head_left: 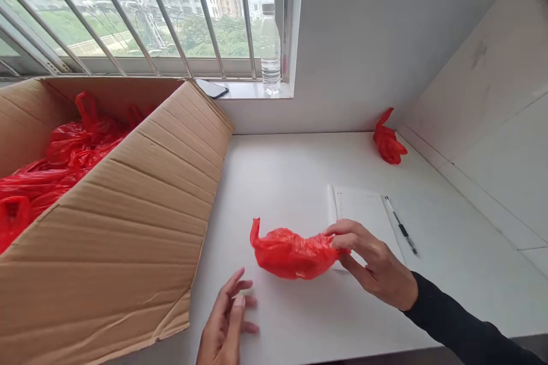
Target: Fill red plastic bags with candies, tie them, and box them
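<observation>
A red plastic bag [295, 254] with a looped handle standing up at its left end is just over the white tabletop [274, 182]. Its right end is pinched between the thumb and fingers of my right hand [377, 268]. My left hand [231, 319] is below and to the left of the bag, fingers apart, holding nothing. Behind my right hand lies an open notebook [363, 205], partly covered by the hand. What the bag contains, if anything, is hidden.
At left stands a large cardboard box [171, 199] holding several red plastic bags [81, 142]. A pen [401, 225] lies right of the notebook. Another red bag [389, 142] sits in the far right corner. A bottle [270, 51] and a phone [212, 88] rest on the windowsill.
</observation>
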Action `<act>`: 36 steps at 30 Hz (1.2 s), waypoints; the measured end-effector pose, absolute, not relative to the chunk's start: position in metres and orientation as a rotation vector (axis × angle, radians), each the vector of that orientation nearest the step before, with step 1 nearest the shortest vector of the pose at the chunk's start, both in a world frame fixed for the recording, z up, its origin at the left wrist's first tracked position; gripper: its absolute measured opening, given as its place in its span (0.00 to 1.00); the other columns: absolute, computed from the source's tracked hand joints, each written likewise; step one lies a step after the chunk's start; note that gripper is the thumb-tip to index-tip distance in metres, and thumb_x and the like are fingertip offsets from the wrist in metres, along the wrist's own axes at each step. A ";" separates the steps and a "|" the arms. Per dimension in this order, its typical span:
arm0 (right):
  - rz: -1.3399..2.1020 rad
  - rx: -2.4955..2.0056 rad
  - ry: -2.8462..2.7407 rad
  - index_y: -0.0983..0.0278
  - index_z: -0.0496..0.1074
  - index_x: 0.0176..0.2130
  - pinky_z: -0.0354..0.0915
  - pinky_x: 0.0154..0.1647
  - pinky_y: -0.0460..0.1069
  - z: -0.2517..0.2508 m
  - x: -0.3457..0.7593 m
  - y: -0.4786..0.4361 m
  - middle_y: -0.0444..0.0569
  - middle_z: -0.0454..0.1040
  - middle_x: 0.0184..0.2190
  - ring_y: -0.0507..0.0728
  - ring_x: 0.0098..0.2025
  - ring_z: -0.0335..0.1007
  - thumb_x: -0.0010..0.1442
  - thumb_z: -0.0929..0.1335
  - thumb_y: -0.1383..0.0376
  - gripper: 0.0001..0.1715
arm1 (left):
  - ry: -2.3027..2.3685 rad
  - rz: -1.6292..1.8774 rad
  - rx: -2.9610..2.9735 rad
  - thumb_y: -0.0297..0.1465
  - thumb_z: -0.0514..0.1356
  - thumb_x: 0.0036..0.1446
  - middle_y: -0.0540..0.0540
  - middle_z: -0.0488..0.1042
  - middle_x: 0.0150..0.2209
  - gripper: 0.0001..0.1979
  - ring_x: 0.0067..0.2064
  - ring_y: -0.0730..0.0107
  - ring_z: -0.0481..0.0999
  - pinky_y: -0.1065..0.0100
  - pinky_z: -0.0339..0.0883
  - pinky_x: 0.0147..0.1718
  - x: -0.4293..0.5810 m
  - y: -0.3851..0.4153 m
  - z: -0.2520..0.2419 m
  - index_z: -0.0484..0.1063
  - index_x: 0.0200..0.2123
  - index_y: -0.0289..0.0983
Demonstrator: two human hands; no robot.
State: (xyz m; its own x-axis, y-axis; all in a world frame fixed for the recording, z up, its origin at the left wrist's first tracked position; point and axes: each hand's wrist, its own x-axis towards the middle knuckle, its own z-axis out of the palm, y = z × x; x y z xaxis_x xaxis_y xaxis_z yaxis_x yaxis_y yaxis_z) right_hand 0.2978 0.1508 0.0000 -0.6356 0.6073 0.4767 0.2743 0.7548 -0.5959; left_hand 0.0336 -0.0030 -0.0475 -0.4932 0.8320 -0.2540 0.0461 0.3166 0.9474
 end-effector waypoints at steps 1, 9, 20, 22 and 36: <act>0.631 -0.670 -2.286 0.57 0.67 0.48 0.72 0.50 0.55 -0.005 0.297 0.141 0.52 0.75 0.48 0.58 0.51 0.72 0.69 0.61 0.74 0.14 | 1.810 1.259 0.854 0.50 0.55 0.67 0.41 0.72 0.59 0.26 0.54 0.55 0.76 0.58 0.80 0.42 0.031 -0.002 -0.045 0.68 0.63 0.46; 0.554 -0.886 -2.260 0.58 0.68 0.53 0.65 0.64 0.65 -0.011 0.304 0.094 0.54 0.72 0.56 0.63 0.61 0.67 0.65 0.60 0.76 0.22 | 1.746 1.028 1.742 0.32 0.56 0.69 0.44 0.70 0.59 0.18 0.60 0.57 0.71 0.54 0.69 0.57 0.053 -0.019 -0.008 0.69 0.60 0.52; 0.529 -0.842 -2.534 0.58 0.72 0.47 0.48 0.73 0.72 -0.008 0.300 0.076 0.44 0.76 0.36 0.56 0.38 0.73 0.68 0.67 0.68 0.09 | 1.728 0.957 2.068 0.23 0.57 0.67 0.47 0.76 0.39 0.07 0.46 0.60 0.70 0.60 0.66 0.45 0.068 -0.014 -0.016 0.70 0.38 0.40; 0.531 -0.894 -2.434 0.55 0.73 0.46 0.48 0.72 0.72 -0.005 0.305 0.081 0.43 0.77 0.34 0.55 0.37 0.74 0.69 0.66 0.68 0.09 | 1.794 1.017 1.983 0.24 0.57 0.68 0.48 0.75 0.40 0.06 0.47 0.60 0.70 0.60 0.65 0.44 0.055 -0.015 -0.013 0.69 0.38 0.41; 0.755 -1.019 -2.325 0.55 0.71 0.47 0.52 0.70 0.68 0.004 0.279 0.074 0.43 0.75 0.37 0.57 0.40 0.72 0.68 0.68 0.61 0.07 | 1.652 1.017 1.959 0.28 0.60 0.67 0.50 0.76 0.37 0.04 0.42 0.64 0.72 0.60 0.65 0.44 0.071 0.008 0.008 0.73 0.40 0.43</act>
